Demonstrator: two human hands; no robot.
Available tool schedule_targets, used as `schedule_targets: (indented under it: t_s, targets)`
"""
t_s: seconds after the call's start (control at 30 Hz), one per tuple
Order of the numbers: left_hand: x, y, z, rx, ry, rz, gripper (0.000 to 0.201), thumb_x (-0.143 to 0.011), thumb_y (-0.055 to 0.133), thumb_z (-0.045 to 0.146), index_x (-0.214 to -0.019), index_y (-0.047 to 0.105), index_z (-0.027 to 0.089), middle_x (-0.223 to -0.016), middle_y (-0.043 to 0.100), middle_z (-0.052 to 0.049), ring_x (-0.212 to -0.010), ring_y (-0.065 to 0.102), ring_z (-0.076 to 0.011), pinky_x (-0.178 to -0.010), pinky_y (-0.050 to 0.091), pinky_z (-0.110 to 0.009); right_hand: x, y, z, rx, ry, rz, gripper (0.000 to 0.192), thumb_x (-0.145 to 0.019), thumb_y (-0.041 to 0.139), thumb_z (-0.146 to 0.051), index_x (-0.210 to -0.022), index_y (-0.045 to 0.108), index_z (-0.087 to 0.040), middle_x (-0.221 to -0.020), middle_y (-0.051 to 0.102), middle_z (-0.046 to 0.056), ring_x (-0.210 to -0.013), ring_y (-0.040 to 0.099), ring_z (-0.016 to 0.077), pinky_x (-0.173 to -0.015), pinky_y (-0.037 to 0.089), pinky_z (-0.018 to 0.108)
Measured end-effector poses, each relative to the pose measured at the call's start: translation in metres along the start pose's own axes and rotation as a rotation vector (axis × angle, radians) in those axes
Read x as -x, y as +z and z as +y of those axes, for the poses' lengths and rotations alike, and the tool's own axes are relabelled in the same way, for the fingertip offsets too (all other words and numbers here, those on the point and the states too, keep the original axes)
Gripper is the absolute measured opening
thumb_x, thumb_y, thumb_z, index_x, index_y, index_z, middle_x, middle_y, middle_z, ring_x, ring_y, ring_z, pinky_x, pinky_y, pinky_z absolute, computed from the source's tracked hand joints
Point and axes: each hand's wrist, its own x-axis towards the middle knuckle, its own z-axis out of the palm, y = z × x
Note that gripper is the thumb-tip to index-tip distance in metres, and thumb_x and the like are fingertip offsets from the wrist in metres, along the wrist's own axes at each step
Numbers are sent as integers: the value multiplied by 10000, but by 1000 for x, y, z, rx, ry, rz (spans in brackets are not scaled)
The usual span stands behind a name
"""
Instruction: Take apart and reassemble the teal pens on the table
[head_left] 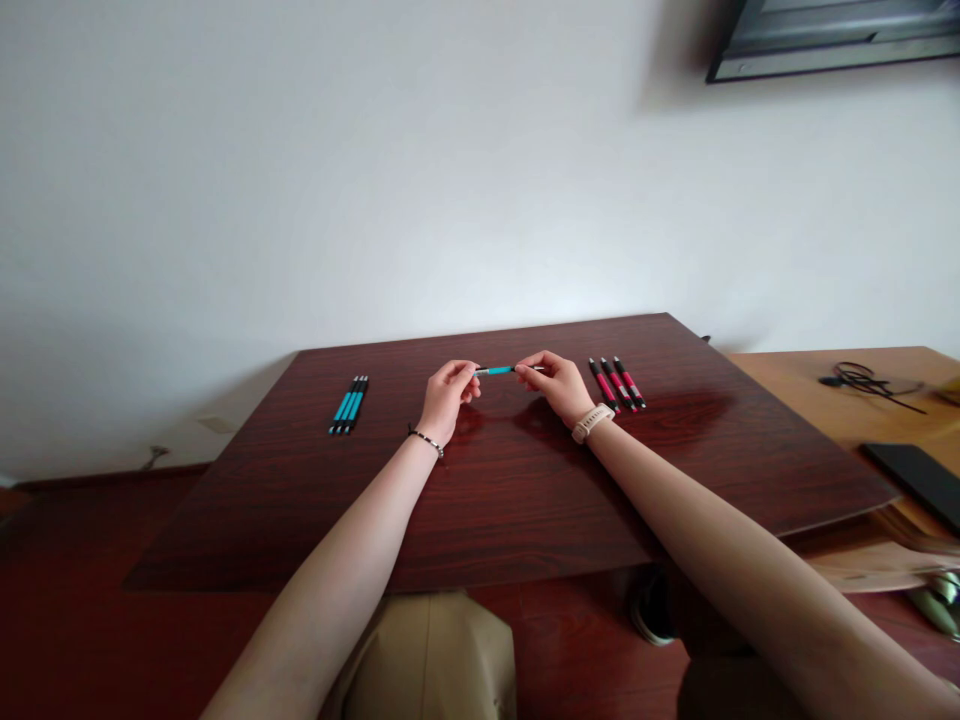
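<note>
Head camera view shows your two hands meeting over the middle of the dark red wooden table (510, 500), with a teal pen (495, 371) held level between them. Your left hand (448, 393) is curled nearly closed, thumb and forefinger pinched on the pen's left end, the other fingers folded in toward the palm. Your right hand (559, 385) is likewise mostly closed, its fingertips gripping the pen's right end, where a thin dark tip sticks out. The pen hangs just above the tabletop, not touching it.

On your left wrist sits a thin beaded bracelet (426, 439); on your right wrist, a pale watch band (592, 422).

Well to the left of your left hand lie three teal pens (349, 404), side by side and touching. Just beside your right hand lie three red pens (617, 384), also in a close row.
</note>
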Motion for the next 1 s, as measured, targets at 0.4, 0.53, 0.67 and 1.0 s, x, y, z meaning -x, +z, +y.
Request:
schedule_targets:
  t_s: [0.4, 0.53, 0.67, 1.0]
  targets:
    - [1, 1, 2, -25, 30, 23, 324, -884, 789, 492, -927, 752, 174, -722, 653, -16, -621, 589, -106, -570, 447, -220, 1, -1, 1, 107, 3, -23, 510, -830, 824, -708, -856, 731, -207, -738, 738, 43, -663, 649, 185, -633, 525, 309]
    - [1, 0, 2, -18, 15, 24, 343, -877, 794, 507, -927, 757, 169, -745, 670, -23, -618, 598, -102, -564, 447, -221, 0, -1, 2, 47, -34, -31, 480, -820, 853, -669, -920, 752, -211, -808, 764, 54, -745, 702, 207, -712, 581, 339]
    - [1, -1, 1, -23, 1, 18, 382, -867, 807, 542, -923, 757, 167, -753, 684, -27, -604, 596, -98, -551, 436, -221, -1, -2, 4, 26, -38, -25, 440, -823, 866, -624, -921, 757, -210, -819, 763, 52, -755, 708, 205, -737, 595, 346]
    - [0, -1, 1, 1, -7, 35, 431, -878, 799, 585, -853, 725, 162, -710, 661, -21, -574, 576, -94, -527, 412, -217, 1, -1, -1, -6, -47, -46, 458, -791, 899, -561, -1066, 773, -217, -983, 798, 67, -854, 738, 214, -818, 610, 364]
